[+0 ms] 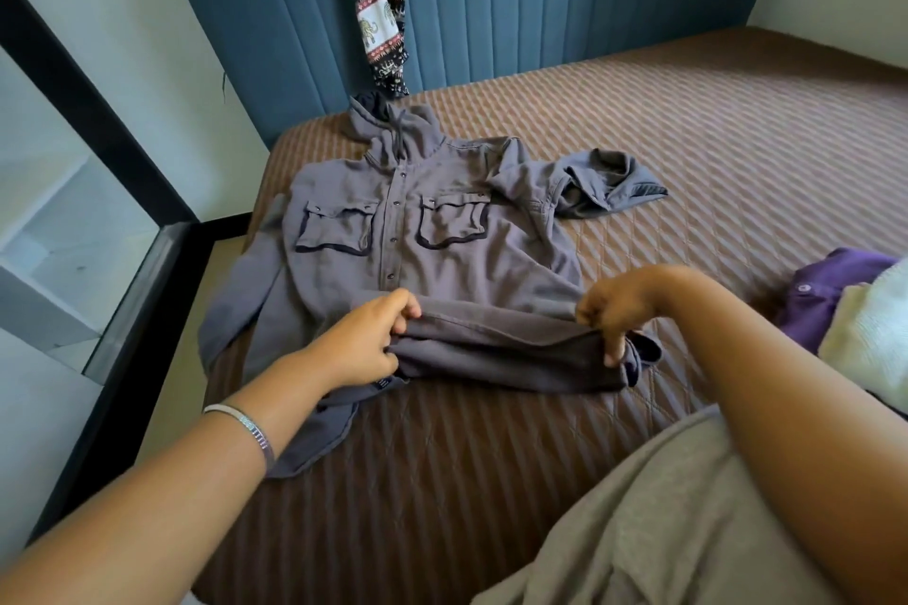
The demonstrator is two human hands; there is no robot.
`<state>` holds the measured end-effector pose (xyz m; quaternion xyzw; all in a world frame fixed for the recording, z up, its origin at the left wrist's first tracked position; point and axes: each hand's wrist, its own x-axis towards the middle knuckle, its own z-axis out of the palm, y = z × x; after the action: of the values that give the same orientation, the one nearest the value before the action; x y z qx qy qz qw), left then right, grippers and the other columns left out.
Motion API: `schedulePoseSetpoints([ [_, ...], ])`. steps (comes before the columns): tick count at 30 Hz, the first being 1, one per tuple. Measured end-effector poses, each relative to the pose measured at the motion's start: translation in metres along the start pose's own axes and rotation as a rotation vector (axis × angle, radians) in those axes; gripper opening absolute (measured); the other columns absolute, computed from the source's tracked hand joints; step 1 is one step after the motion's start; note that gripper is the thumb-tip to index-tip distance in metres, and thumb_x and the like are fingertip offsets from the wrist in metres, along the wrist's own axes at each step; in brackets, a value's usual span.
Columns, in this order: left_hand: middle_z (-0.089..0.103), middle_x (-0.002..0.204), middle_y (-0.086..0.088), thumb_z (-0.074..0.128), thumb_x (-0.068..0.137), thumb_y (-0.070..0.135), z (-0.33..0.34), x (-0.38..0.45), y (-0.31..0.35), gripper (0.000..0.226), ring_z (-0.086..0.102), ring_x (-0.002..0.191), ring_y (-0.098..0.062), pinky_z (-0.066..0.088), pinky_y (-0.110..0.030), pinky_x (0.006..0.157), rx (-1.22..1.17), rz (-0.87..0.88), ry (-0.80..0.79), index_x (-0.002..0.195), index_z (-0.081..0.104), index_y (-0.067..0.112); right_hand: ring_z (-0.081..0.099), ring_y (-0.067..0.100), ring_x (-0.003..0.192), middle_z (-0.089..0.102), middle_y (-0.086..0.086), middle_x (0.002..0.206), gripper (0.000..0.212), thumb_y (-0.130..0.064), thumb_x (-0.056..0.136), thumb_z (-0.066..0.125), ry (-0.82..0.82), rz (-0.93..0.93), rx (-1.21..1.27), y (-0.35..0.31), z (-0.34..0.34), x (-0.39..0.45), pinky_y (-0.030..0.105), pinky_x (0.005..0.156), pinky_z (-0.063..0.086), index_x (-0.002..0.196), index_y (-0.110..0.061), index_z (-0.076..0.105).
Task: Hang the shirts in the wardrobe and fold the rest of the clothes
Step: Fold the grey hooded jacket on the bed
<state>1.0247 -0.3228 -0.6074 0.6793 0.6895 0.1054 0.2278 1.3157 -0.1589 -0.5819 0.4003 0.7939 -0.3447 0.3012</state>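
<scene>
both hands pinch the bottom hem of a grey hooded shirt [432,231] that lies face up on the bed [712,152]. left hand [363,339] has its fingers curled round the hem near the button line, with a silver bracelet [248,427] on that wrist. right hand [614,305] grips the same hem further to the right, fingers bent down over the cloth and thumb under it. between the two hands the hem is lifted and doubled over into a thick fold across the lower part of the shirt.

closest to the camera, a grey-beige garment [663,521] worn by the person fills the lower right corner. at the right edge of the bed sits a purple garment [825,290] with a white knitted cloth [869,329] touching it.

the shirt's front shows two flap pockets and a row of snaps down the middle. its left-side sleeve hangs over the edge of the bed, and the other sleeve is bent out to the right on the brown quilted cover. the hood lies bunched at the top, near the blue padded headboard [516,5].

a patterned cloth with elephants [381,0] hangs down over the headboard, its lower end just above the hood. a black frame [98,152] with glass stands to the left of the bed.
</scene>
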Motion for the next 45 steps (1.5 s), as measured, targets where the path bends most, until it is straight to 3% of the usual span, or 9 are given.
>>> schedulePoseSetpoints([
  [4,0.015,0.149,0.012,0.065,0.076,0.001,0.004,-0.006,0.011,0.092,0.06,0.073,-0.014,0.043,-0.026,0.058,0.21,0.023,0.118,0.148,0.018,0.035,0.061,0.012,0.09,0.069,-0.013,0.085,0.028,-0.011,0.074,0.081,-0.118,0.036,0.082,-0.01,0.008,-0.024,0.036,0.089,0.052,0.097,-0.021,0.069],
  [6,0.039,0.135,0.011,0.062,0.079,0.006,0.002,-0.005,0.02,0.083,0.063,0.092,-0.022,0.045,-0.028,0.064,0.264,-0.046,0.042,0.148,0.027,0.036,0.06,0.015,0.094,0.068,-0.012,0.087,0.025,-0.013,0.074,0.081,-0.069,0.046,0.003,-0.011,0.014,-0.039,0.038,0.094,0.05,0.091,-0.027,0.07],
  [11,0.056,0.068,-0.001,0.059,0.072,0.019,-0.001,-0.01,0.04,0.005,0.051,0.066,-0.021,0.035,-0.027,0.053,0.495,0.051,-0.078,0.075,0.062,0.016,0.053,0.012,0.071,0.059,-0.006,0.072,0.024,0.002,0.07,0.066,0.324,0.09,-0.078,0.008,0.031,-0.073,0.025,0.065,0.045,0.084,-0.018,0.07],
  [17,0.065,0.067,0.001,0.07,0.078,0.023,0.002,-0.035,0.056,0.016,0.055,0.06,-0.013,0.046,-0.026,0.059,0.28,-0.248,-0.817,0.083,0.073,0.009,0.055,0.019,0.099,0.061,-0.001,0.099,0.051,0.013,0.085,0.047,-0.185,0.267,-0.211,-0.022,0.052,-0.067,0.01,0.054,0.048,0.125,-0.014,0.062],
  [19,0.067,0.074,0.003,0.07,0.083,0.035,0.017,-0.046,0.06,0.022,0.056,0.06,-0.011,0.045,-0.022,0.058,0.203,-0.288,-0.915,0.086,0.071,0.014,0.056,0.021,0.1,0.06,0.004,0.109,0.039,0.005,0.091,0.049,-0.095,0.292,-0.195,-0.022,0.053,-0.057,0.013,0.06,0.048,0.125,-0.01,0.062],
  [24,0.051,0.053,-0.003,0.062,0.086,0.052,0.051,-0.065,0.049,0.05,0.059,0.059,-0.027,0.045,-0.033,0.057,0.072,-0.376,0.005,0.057,0.048,0.014,0.054,0.033,0.116,0.051,0.013,0.132,0.056,-0.035,0.092,0.062,0.255,0.328,0.17,-0.01,0.052,-0.045,0.039,0.077,0.051,0.136,-0.009,0.042],
  [29,0.059,0.08,-0.001,0.066,0.086,0.044,0.076,-0.086,0.024,0.032,0.056,0.079,-0.024,0.04,-0.031,0.069,-0.332,-0.506,0.638,0.081,0.05,0.016,0.041,0.04,0.131,0.034,0.02,0.149,0.084,-0.043,0.085,0.069,0.197,0.411,0.324,-0.017,0.058,-0.033,0.052,0.093,0.048,0.148,-0.009,0.026],
  [37,0.062,0.096,-0.009,0.068,0.089,0.025,0.096,-0.103,0.018,0.02,0.063,0.085,-0.022,0.052,-0.036,0.078,-1.527,-0.787,0.695,0.101,0.059,0.012,0.05,0.039,0.119,0.042,0.021,0.139,0.08,-0.03,0.08,0.077,0.269,0.396,0.191,-0.022,0.058,-0.024,0.044,0.083,0.051,0.14,0.001,0.034],
  [45,0.068,0.115,-0.008,0.088,0.064,0.035,0.076,-0.062,0.028,0.069,0.067,0.1,-0.025,0.058,-0.038,0.081,-1.547,-0.813,0.583,0.121,0.06,0.009,0.05,0.034,0.114,0.049,0.017,0.127,0.063,-0.015,0.076,0.078,0.22,0.451,0.457,-0.003,0.053,-0.022,0.041,0.074,0.053,0.129,-0.004,0.046],
])
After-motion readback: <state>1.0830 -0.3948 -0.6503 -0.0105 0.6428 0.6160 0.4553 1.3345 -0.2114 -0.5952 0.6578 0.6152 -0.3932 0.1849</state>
